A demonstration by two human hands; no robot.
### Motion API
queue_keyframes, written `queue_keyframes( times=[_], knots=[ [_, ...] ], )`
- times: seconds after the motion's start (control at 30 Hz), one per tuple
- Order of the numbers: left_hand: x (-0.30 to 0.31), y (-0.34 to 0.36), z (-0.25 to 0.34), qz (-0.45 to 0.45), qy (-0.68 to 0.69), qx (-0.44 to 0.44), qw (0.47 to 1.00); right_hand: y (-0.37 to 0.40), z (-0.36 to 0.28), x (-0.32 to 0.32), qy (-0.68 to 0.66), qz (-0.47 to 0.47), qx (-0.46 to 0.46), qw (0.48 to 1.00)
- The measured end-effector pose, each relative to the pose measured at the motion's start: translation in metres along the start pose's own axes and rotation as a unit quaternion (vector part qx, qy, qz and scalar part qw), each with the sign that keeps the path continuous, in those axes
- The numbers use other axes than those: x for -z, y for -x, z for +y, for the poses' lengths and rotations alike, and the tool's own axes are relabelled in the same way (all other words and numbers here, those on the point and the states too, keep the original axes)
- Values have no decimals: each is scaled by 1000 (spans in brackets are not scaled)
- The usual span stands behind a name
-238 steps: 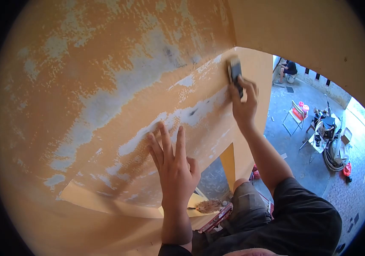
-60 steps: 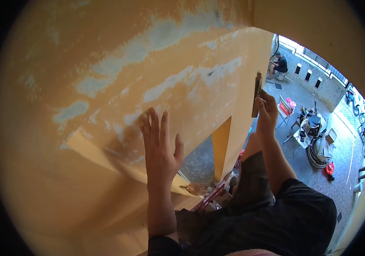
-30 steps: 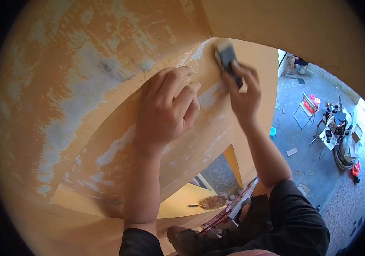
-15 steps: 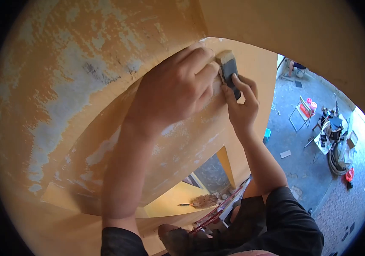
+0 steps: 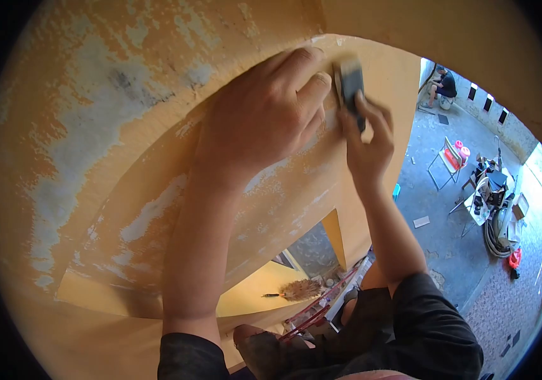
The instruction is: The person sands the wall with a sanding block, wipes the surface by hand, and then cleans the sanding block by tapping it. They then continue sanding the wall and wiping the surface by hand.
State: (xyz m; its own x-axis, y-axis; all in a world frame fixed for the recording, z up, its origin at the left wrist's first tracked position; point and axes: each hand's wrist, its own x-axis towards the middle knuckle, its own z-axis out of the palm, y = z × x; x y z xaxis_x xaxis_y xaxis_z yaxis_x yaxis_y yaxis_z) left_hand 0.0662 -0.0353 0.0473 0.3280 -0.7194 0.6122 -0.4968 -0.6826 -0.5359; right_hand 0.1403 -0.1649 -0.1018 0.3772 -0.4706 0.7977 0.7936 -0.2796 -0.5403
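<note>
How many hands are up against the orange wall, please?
2. The left hand rests curled on the orange wall near its top edge; the right hand, just beside it, presses a dark block against that edge. No others show.

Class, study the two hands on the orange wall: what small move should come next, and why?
Probably slide the dark grey sanding block down the orange plastered wall. The right hand presses it at the top corner, the left hand braces beside it, and pale patches continue below.

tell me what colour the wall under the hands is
The wall is orange-yellow with scraped grey-white patches, best seen in the head view.
</note>
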Motion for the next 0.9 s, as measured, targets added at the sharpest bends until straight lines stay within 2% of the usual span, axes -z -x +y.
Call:
queue_keyframes(
  times=[0.1, 0.17, 0.23, 0.3, 0.37, 0.43, 0.5, 0.57, 0.63, 0.7, 0.77, 0.83, 0.9],
  knots=[
    [-2, 0, 0, 5, 16, 7, 1000, 6, 5, 5, 36, -28, 22, 999],
    [-2, 1, 1, 4, 7, 8, 1000, -32, -12, -2, -13, -16, -10, 1000],
    [-4, 2, 1, 2, 0, 10, 1000, -25, -10, -1, -2, -14, -30, 999],
    [-5, 2, -1, 44, 9, -13, 999, -1, -1, 2, 43, -13, 60, 997],
    [-3, -1, -5, 43, -3, -24, 999, -1, 5, 0, 29, -16, 38, 999],
    [-5, 2, -1, 22, 6, -35, 999, -27, -16, -5, 8, -4, 3, 1000],
    [-5, 2, 0, 16, 1, 3, 1000, -16, -10, -6, -6, 4, -12, 1000],
    [-6, 0, -3, 37, -9, -10, 999, 17, 14, -2, 43, 13, 76, 996],
    [-8, 2, -2, 14, -19, -14, 1000, 13, 9, -6, 24, 1, 53, 998],
    [-8, 2, -1, 16, -23, -17, 999, -20, -5, -17, -10, 34, 57, 998],
    [-8, 4, -1, 16, -26, -24, 999, -23, -10, -17, -22, 34, 20, 999],
    [-5, 3, -2, 21, -11, -22, 999, -3, 4, -10, 13, 18, 75, 997],
    [-5, 1, -4, 20, -19, -17, 999, 3, 11, -6, 15, -5, 68, 998]
  ],
)
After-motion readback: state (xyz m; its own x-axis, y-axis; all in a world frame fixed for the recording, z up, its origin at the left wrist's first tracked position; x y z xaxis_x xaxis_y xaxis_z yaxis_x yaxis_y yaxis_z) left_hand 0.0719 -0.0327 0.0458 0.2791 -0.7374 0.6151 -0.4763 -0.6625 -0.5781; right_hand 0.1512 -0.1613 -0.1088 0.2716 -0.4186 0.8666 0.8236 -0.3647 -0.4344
